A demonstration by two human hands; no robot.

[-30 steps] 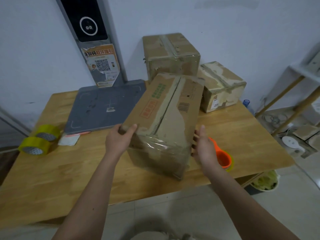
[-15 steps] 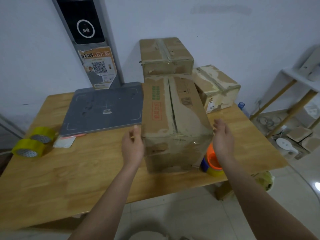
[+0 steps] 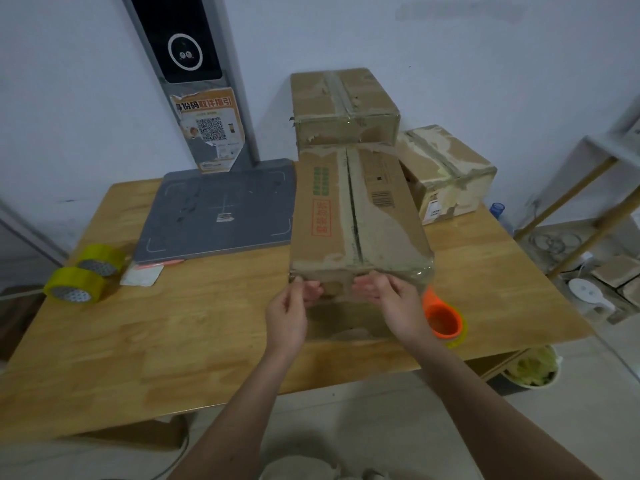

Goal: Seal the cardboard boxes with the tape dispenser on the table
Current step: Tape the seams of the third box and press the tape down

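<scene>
A long worn cardboard box (image 3: 377, 216) lies lengthwise in the middle of the wooden table (image 3: 173, 334), its top seam running away from me with a dark gap along it. My left hand (image 3: 287, 313) and my right hand (image 3: 394, 299) are both at the box's near end face, fingers curled against it just under the top edge, thumbs up at the edge. An orange tape dispenser (image 3: 443, 322) with a yellowish roll sits right of the box, close to my right wrist and the table's front edge.
Two taped boxes stand behind: one at the wall (image 3: 343, 102), one to the right (image 3: 446, 171). A grey scale platform (image 3: 218, 209) lies left of the box. Two yellow tape rolls (image 3: 86, 271) sit at the left edge. A shelf frame (image 3: 588, 202) stands right.
The box was turned from a slant to straight and set down on the table. Both hands moved from its sides to its near end face.
</scene>
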